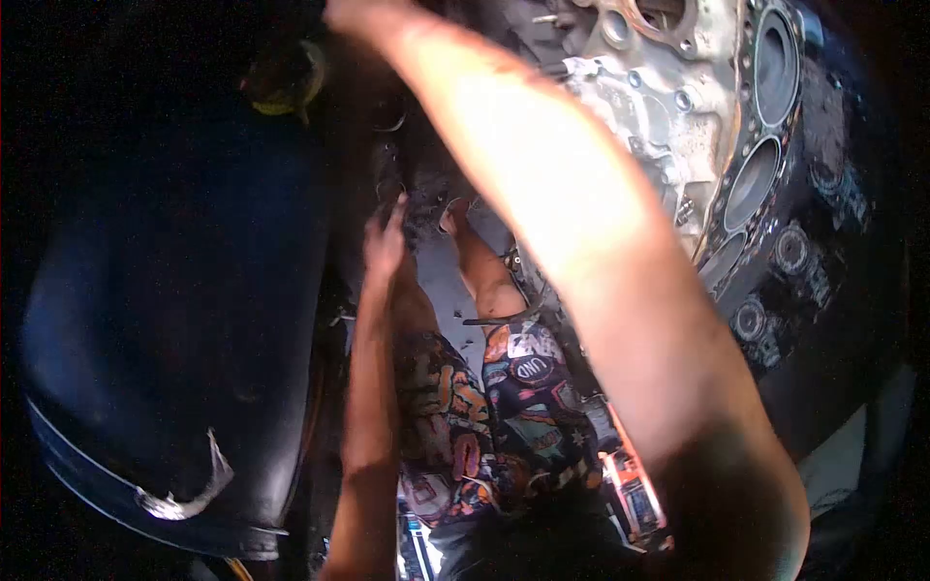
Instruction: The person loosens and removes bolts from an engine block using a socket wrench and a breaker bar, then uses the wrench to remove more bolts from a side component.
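Observation:
My right arm crosses the view from bottom right to top left. My right hand is cut off by the top edge next to a grey engine block, and its fingers are hidden. A slim arm rises from the bottom edge; it looks like mine. It ends in my left hand, fingers straight and together, resting against dark greasy parts and holding nothing. Beside it, another person in a patterned shirt reaches a hand into the same dark spot.
The engine block's gasket face shows several round cylinder bores at upper right. A large dark blue curved body with a bent metal strip fills the left. A yellowish object sits at top left. The surroundings are very dark.

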A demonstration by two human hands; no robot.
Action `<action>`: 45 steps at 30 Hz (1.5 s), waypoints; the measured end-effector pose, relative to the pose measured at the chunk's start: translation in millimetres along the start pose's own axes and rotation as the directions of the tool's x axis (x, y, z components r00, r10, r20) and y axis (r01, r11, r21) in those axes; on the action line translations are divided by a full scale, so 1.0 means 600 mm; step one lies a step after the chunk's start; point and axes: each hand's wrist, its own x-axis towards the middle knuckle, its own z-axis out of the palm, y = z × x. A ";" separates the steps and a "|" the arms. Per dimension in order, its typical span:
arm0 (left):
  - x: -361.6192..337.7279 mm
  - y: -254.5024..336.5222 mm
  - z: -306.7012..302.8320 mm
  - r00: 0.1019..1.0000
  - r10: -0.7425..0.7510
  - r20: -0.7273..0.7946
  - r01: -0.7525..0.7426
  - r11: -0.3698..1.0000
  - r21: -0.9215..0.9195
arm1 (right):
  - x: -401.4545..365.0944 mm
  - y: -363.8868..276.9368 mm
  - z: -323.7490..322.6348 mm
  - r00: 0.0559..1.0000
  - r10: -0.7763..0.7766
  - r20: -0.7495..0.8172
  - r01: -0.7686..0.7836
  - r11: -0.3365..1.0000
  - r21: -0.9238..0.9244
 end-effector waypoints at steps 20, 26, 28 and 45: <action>-0.051 0.321 -0.091 0.843 0.532 -0.072 -0.537 0.842 -0.061 | -0.454 0.095 0.082 0.631 -0.105 0.769 0.507 0.806 -0.306; 0.039 0.364 0.065 0.854 0.482 0.193 -0.517 0.826 0.225 | -0.592 0.117 -0.174 0.646 -0.666 0.374 0.648 0.737 0.192; 0.044 0.377 0.092 0.887 0.371 0.273 -0.428 0.883 0.192 | -0.571 0.076 -0.280 0.715 -0.656 0.242 0.589 0.752 0.296; 0.041 0.349 0.096 0.980 0.052 0.190 0.105 0.677 -0.728 | -0.743 0.051 -0.385 0.797 -0.076 0.599 -0.593 0.081 0.801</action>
